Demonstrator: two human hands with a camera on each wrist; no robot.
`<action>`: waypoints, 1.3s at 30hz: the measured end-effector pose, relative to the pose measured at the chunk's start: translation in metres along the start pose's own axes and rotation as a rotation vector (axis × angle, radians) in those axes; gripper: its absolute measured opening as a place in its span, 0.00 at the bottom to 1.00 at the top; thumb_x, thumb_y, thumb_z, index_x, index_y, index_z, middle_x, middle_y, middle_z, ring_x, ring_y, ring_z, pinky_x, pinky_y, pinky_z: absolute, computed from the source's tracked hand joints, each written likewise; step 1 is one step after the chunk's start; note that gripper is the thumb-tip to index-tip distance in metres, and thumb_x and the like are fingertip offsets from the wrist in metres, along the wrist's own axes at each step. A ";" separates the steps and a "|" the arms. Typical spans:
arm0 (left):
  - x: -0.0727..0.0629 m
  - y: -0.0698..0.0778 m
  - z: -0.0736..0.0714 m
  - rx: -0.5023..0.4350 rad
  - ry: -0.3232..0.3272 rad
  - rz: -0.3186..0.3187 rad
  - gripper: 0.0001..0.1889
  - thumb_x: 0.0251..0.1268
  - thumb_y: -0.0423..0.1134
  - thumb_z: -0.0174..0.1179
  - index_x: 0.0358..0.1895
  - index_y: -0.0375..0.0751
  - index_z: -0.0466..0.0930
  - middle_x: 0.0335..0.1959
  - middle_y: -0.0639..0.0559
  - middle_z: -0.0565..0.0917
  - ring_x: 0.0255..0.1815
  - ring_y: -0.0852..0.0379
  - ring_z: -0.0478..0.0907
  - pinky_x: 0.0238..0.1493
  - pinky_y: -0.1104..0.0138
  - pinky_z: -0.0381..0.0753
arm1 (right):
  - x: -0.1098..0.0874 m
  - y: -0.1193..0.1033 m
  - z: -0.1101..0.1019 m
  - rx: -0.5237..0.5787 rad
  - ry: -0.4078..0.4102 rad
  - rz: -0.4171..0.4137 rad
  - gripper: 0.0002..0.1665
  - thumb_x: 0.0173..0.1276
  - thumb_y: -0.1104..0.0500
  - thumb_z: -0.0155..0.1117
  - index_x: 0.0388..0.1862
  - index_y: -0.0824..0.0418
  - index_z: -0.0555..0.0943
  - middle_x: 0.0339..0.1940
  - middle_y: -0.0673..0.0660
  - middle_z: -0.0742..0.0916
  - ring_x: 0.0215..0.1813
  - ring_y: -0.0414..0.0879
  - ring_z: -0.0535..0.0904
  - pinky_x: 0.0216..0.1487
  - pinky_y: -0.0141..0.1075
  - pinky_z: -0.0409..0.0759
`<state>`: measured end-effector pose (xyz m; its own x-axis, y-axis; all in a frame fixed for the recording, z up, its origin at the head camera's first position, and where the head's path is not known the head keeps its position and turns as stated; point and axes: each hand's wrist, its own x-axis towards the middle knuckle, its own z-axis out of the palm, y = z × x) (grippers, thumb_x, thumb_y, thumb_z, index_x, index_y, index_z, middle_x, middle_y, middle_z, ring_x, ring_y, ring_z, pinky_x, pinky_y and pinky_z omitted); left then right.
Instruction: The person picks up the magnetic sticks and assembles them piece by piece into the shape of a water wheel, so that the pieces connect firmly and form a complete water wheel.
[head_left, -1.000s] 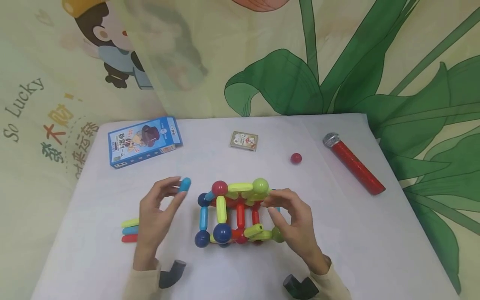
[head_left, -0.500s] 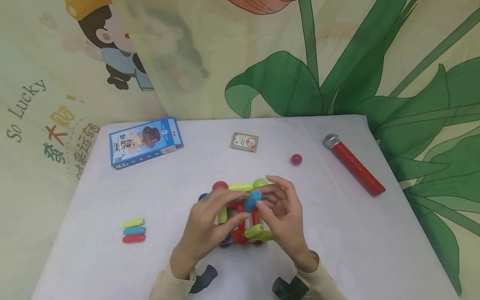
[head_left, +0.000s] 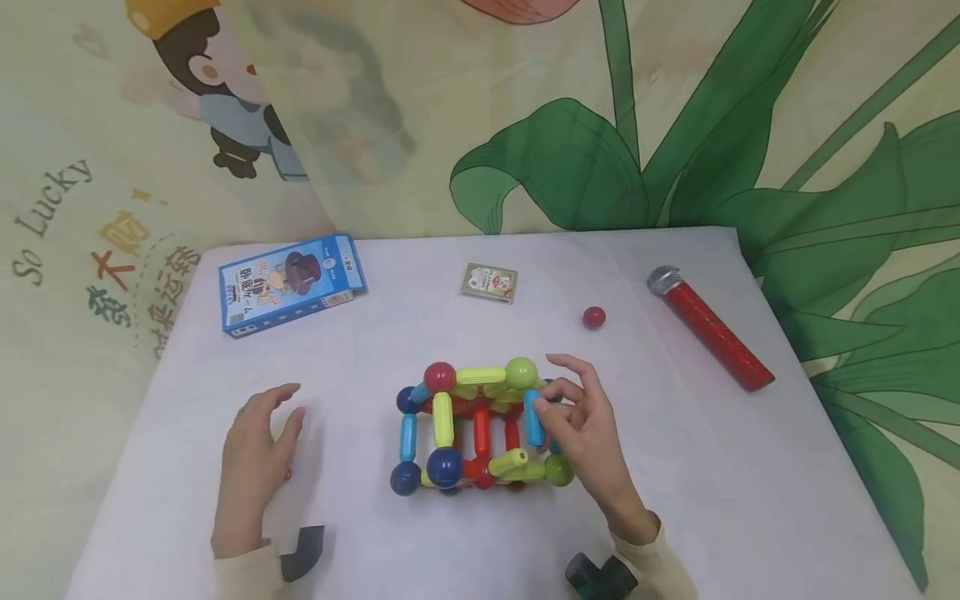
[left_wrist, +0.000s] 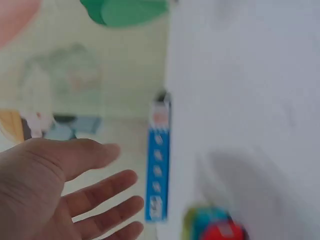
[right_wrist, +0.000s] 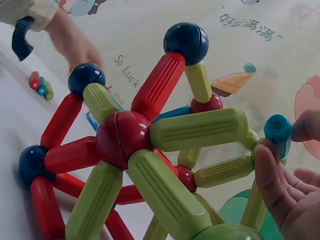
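A frame of magnetic rods and balls (head_left: 443, 419) in red, yellow-green and blue stands mid-table in the head view. At its right side, my right hand (head_left: 590, 442) pinches a blue magnetic rod (head_left: 533, 418) between thumb and fingers, held nearly upright by the green ball (head_left: 521, 372). The right wrist view shows this rod's end (right_wrist: 278, 128) beside the frame. My left hand (head_left: 249, 467) hovers at the left with fingers spread, holding nothing. It mostly hides the loose rods (left_wrist: 220, 230); they appear blurred in the left wrist view.
At the back stand a blue game box (head_left: 288, 283), a small card pack (head_left: 489, 282) and a loose red ball (head_left: 593, 317). A red microphone-shaped object (head_left: 712, 333) lies at the right. Behind the table's far edge hangs a printed cloth (head_left: 390, 192).
My left hand brought the blue rod to the frame, where my right hand took it. The left hand has since moved back left, over the loose rods.
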<state>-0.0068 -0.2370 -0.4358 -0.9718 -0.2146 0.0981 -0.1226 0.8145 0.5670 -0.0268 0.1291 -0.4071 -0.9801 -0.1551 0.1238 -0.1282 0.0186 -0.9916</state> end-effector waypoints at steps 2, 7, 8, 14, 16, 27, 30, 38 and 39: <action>-0.003 -0.018 -0.004 0.058 -0.083 -0.075 0.20 0.67 0.32 0.55 0.61 0.34 0.69 0.57 0.31 0.72 0.59 0.32 0.67 0.57 0.38 0.66 | 0.003 0.001 0.001 0.007 -0.004 0.002 0.29 0.68 0.69 0.57 0.66 0.62 0.62 0.31 0.59 0.79 0.19 0.47 0.79 0.24 0.36 0.83; -0.008 -0.042 -0.009 0.127 -0.188 -0.152 0.22 0.64 0.33 0.56 0.61 0.30 0.68 0.56 0.26 0.71 0.56 0.28 0.67 0.55 0.36 0.66 | 0.006 0.002 0.001 0.020 -0.010 0.005 0.27 0.70 0.69 0.55 0.66 0.64 0.62 0.30 0.57 0.79 0.19 0.49 0.79 0.24 0.35 0.82; -0.009 -0.044 -0.009 0.123 -0.191 -0.151 0.22 0.64 0.33 0.56 0.60 0.30 0.68 0.55 0.26 0.72 0.55 0.28 0.68 0.54 0.37 0.67 | 0.006 0.002 0.001 0.018 -0.006 0.006 0.26 0.70 0.69 0.55 0.66 0.65 0.62 0.30 0.57 0.79 0.19 0.50 0.79 0.25 0.35 0.82; -0.009 -0.050 -0.010 0.085 -0.209 -0.146 0.21 0.65 0.33 0.55 0.60 0.31 0.68 0.53 0.27 0.74 0.54 0.30 0.71 0.52 0.38 0.69 | 0.006 0.004 -0.002 -0.044 0.048 0.020 0.23 0.72 0.66 0.53 0.65 0.63 0.65 0.30 0.56 0.81 0.22 0.48 0.79 0.28 0.36 0.83; -0.010 -0.051 -0.011 0.084 -0.219 -0.140 0.22 0.64 0.32 0.56 0.60 0.31 0.68 0.53 0.27 0.74 0.54 0.30 0.70 0.52 0.38 0.68 | 0.005 0.006 -0.005 -0.063 0.071 0.018 0.22 0.73 0.65 0.52 0.64 0.62 0.66 0.30 0.58 0.82 0.23 0.47 0.79 0.29 0.35 0.83; -0.004 -0.052 -0.001 0.050 -0.137 -0.175 0.21 0.63 0.28 0.57 0.60 0.32 0.69 0.52 0.31 0.76 0.53 0.35 0.72 0.53 0.43 0.71 | 0.003 0.014 -0.025 -0.084 0.150 -0.042 0.19 0.75 0.66 0.48 0.63 0.65 0.67 0.30 0.58 0.82 0.24 0.45 0.80 0.29 0.35 0.84; -0.001 -0.032 0.002 -0.065 -0.018 -0.152 0.20 0.65 0.30 0.59 0.60 0.36 0.72 0.50 0.38 0.79 0.49 0.49 0.76 0.52 0.61 0.77 | 0.002 0.013 -0.026 -0.078 0.194 -0.101 0.19 0.73 0.68 0.49 0.61 0.68 0.68 0.31 0.57 0.82 0.26 0.43 0.81 0.31 0.33 0.84; -0.005 0.088 0.008 -0.552 0.033 0.346 0.22 0.54 0.23 0.66 0.55 0.35 0.76 0.45 0.46 0.83 0.42 0.67 0.79 0.49 0.78 0.76 | -0.001 -0.001 -0.014 -0.053 0.236 -0.413 0.20 0.64 0.78 0.52 0.55 0.80 0.68 0.37 0.59 0.81 0.38 0.42 0.83 0.42 0.28 0.82; -0.007 0.101 0.009 -0.575 -0.002 0.411 0.23 0.53 0.22 0.66 0.54 0.36 0.76 0.45 0.47 0.83 0.42 0.65 0.79 0.49 0.76 0.77 | -0.002 -0.003 -0.012 -0.059 0.223 -0.442 0.20 0.63 0.78 0.52 0.55 0.80 0.68 0.37 0.59 0.81 0.39 0.42 0.83 0.43 0.28 0.82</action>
<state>-0.0144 -0.1482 -0.3864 -0.9170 0.0508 0.3956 0.3796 0.4154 0.8267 -0.0266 0.1408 -0.4038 -0.8378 0.0540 0.5433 -0.5407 0.0558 -0.8394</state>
